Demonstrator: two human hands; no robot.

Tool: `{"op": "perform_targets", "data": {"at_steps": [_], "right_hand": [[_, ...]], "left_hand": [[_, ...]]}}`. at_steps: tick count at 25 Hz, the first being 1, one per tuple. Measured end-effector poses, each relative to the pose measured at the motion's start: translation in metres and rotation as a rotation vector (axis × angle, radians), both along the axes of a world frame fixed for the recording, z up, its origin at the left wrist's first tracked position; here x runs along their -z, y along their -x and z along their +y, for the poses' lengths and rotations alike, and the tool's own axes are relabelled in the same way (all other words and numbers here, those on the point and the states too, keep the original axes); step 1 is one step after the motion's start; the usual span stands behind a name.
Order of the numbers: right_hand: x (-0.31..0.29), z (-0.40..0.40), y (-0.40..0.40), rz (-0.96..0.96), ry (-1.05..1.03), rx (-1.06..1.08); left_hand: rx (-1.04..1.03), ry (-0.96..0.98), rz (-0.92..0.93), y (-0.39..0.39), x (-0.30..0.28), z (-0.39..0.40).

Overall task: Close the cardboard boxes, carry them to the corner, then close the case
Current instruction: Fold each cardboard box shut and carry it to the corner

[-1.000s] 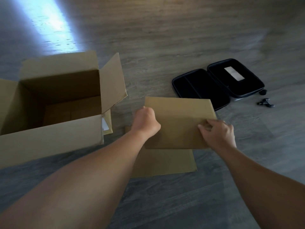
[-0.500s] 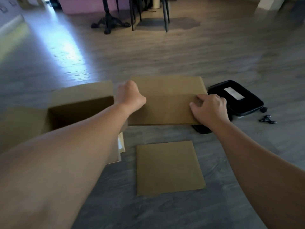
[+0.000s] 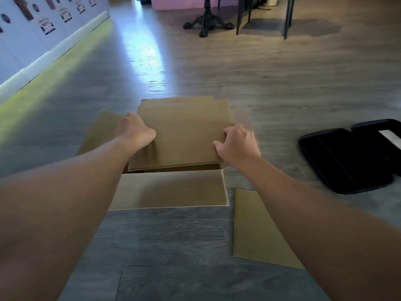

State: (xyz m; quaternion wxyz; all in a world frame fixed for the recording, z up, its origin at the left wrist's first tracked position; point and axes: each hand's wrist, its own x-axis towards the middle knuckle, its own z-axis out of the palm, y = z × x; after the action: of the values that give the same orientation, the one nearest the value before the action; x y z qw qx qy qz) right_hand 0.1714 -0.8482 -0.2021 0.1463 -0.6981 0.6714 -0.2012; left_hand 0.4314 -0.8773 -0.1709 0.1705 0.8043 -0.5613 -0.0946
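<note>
Left hand (image 3: 138, 132) and right hand (image 3: 237, 143) each grip a side edge of the flat cardboard piece (image 3: 184, 133) at frame centre: probably light, stiff, edge-hold best.

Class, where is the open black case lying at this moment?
In the head view, the black case lies open on the floor at the right edge, right of the right hand and the cardboard box.
</note>
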Motion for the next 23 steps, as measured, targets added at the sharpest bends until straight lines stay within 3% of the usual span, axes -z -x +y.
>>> {"op": "perform_targets", "data": {"at_steps": [6,11,19,23], "right_hand": [[0.028,-0.016,-0.032,0.032,-0.099,-0.006],[0.047,-0.016,-0.04,0.098,-0.226,-0.046],[0.053,-0.016,-0.04,0.104,-0.254,-0.254],[0.058,-0.013,-0.048,0.183,-0.198,-0.222]], "left_hand": [[0.03,0.052,0.108,-0.036,0.03,-0.012],[0.05,-0.11,0.107,-0.038,0.068,-0.011],[0.059,-0.073,0.154,-0.063,0.077,-0.012],[0.095,-0.131,0.123,-0.062,0.09,-0.004]]}}
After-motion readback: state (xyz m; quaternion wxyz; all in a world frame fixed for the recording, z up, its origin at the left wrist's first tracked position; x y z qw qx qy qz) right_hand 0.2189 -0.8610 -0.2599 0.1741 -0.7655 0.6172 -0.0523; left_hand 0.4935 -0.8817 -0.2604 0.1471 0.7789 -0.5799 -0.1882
